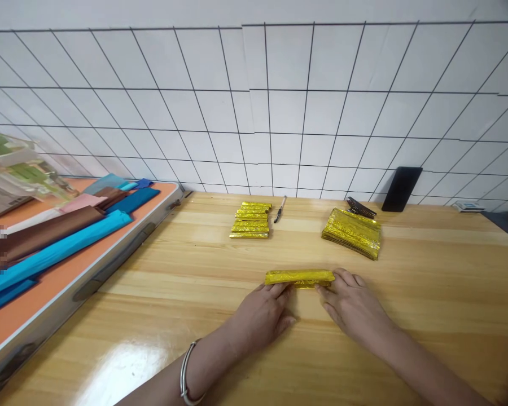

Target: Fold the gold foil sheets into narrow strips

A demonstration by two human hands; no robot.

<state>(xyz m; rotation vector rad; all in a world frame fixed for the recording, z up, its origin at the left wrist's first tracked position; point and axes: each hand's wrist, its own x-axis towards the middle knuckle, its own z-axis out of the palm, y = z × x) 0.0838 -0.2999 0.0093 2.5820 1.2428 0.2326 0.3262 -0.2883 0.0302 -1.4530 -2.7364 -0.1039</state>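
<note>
A strip of gold foil paper (300, 276), partly folded or rolled lengthwise, lies across the wooden table in front of me. My left hand (266, 312) grips its left end from the near side, the fingertips partly hidden at the foil's lower edge. At the right end, my right hand (350, 304) has its fingers closed around the foil's edge. Farther back on the left sit several narrow folded gold strips (250, 221) in a column. To the back right is a stack of flat gold foil sheets (352, 233).
A pen (280, 210) lies beside the folded strips. Behind the foil stack is a dark hair clip (360, 208), and a black phone (402, 189) leans against the tiled wall. On the left, an orange-topped table (161, 194) bears rolled coloured fabric or paper (59, 251).
</note>
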